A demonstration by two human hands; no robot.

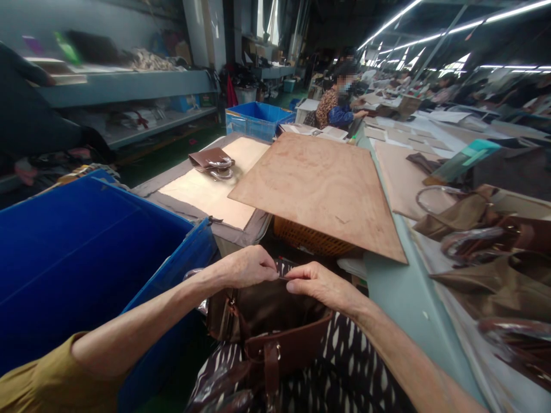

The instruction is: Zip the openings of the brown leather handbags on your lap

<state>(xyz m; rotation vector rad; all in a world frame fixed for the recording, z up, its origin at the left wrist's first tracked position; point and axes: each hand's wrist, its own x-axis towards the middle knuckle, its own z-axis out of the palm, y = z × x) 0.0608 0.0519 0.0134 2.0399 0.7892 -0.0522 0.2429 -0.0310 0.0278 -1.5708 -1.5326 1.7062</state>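
A brown handbag [293, 347] rests on my lap with its mouth open upward, showing a dark lining. Its handles are wrapped in clear plastic. At the bag's far rim, my left hand [252, 267] pinches the edge with closed fingers. My right hand [321, 282] grips the same rim just to the right, thumb and forefinger pressed together. The two hands almost meet. What exactly lies between the fingertips is mostly hidden.
A large blue bin [86, 246] stands at my left. Ahead are a wooden board [318, 178] and a small brown bag [213, 159] on a pale sheet. Several bags [495, 275] lie on the right-hand bench. A co-worker [333, 109] sits farther back.
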